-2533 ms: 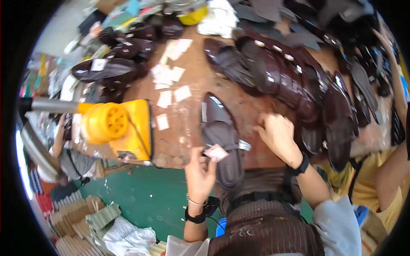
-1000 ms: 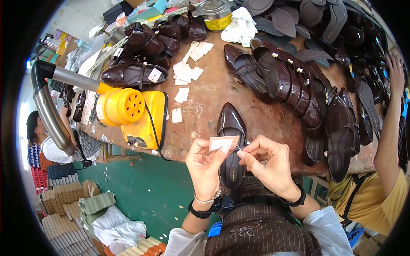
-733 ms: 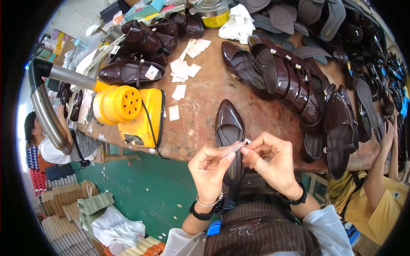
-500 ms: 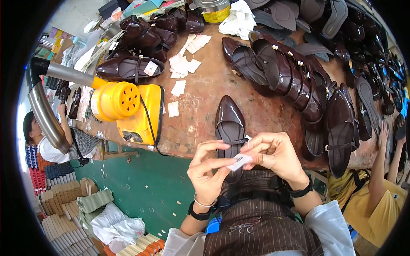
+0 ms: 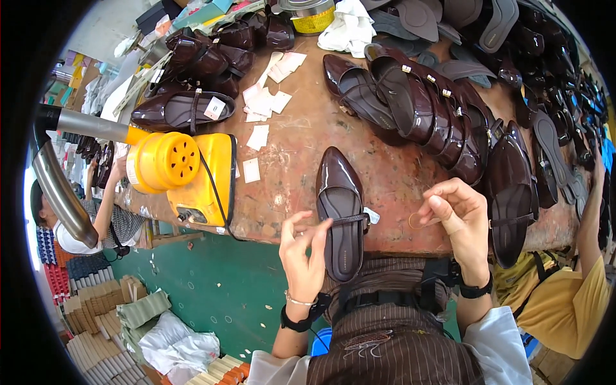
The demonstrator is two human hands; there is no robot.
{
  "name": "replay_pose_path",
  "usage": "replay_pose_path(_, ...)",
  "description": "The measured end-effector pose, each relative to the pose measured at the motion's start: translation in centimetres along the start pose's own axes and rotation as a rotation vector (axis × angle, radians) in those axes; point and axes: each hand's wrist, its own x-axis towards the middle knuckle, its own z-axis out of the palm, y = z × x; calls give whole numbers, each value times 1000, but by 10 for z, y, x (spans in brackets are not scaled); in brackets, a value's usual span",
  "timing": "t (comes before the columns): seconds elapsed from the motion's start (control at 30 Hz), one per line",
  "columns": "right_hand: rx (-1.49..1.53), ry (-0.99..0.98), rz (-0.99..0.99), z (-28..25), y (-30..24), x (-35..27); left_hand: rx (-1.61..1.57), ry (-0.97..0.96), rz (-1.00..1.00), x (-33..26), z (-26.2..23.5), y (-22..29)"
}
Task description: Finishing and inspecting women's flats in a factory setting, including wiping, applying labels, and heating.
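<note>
A glossy dark brown pointed shoe (image 5: 340, 173) lies at the table's front edge, toe pointing away from me. Its thin strap crosses the opening, and a small white tag (image 5: 371, 215) rests beside the buckle on its right. My left hand (image 5: 303, 256) is at the shoe's left side with fingers apart and nothing in them; the fingertips reach the strap's left end. Off to the right, my right hand (image 5: 461, 221) is raised over the table edge, its fingers curled together on a thin orange loop (image 5: 412, 222), too fine to make out well.
More brown shoes (image 5: 443, 122) stand in a row at right, with grey insoles (image 5: 494, 29) behind. White tags (image 5: 260, 102) lie scattered left of centre. A yellow machine (image 5: 205, 173) with a cord and metal pipe stands at left. Other people work at both sides.
Both hands have let go of the white tag, which now lies by the shoe's buckle. My right hand has moved away to the right, and my left hand slightly left with fingers spread.
</note>
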Motion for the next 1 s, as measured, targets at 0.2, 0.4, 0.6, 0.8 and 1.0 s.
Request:
replay_pose_path(0.2,-366,-120,-143,44,36,26,257,11,-209,6,12,-37)
replay_pose_path(0.4,-749,-291,-184,79,68,32,88,-151,-400,1,3,-49)
replay_pose_path(0.6,-966,-293,-238,87,80,18,-258,-10,-441,-5,6,-56)
replay_pose_path(0.8,-995,-220,-317,96,87,13,-262,1,-464,-7,7,-60)
replay_pose_path(1.0,-1018,-188,-371,103,87,10,-240,12,-451,-8,9,-64)
